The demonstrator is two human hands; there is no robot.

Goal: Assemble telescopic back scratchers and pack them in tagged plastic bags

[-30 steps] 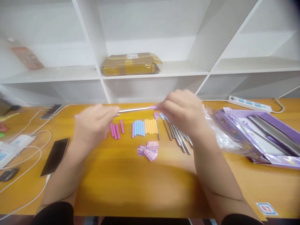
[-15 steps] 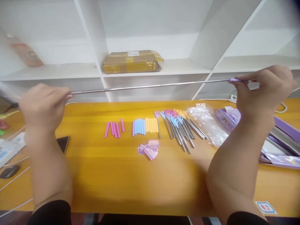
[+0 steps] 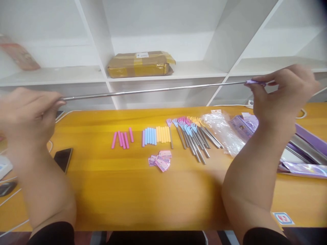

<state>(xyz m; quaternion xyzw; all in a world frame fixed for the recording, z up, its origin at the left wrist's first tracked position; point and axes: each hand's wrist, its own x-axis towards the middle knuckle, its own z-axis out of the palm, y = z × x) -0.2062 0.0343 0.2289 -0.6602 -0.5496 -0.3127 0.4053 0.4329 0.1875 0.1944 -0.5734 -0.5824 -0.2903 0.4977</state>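
Observation:
A thin metal telescopic rod [image 3: 158, 90] is stretched out above the table, between both hands. My left hand [image 3: 30, 114] is closed on its thicker end. My right hand [image 3: 286, 90] pinches the purple head [image 3: 255, 82] at its thin end; the head is mostly covered by fingers. Below on the table lie several pink tubes [image 3: 122, 140], blue tubes [image 3: 150, 136] and yellow tubes [image 3: 162, 134], all in rows. To their right is a pile of shorter rods [image 3: 201, 143] with hand-shaped heads in blue, pink and yellow. Small pink cards [image 3: 161, 160] lie in front of the tubes.
Clear plastic bags [image 3: 224, 132] and an open purple box [image 3: 309, 146] are at the right. A phone [image 3: 63, 159], a mouse [image 3: 7, 188] and cables sit at the left. A taped carton [image 3: 140, 65] rests on the white shelf [image 3: 194, 70] behind.
My left hand has moved further left and my right hand slightly up and left, the rod stretched between them. The whole view has shifted slightly.

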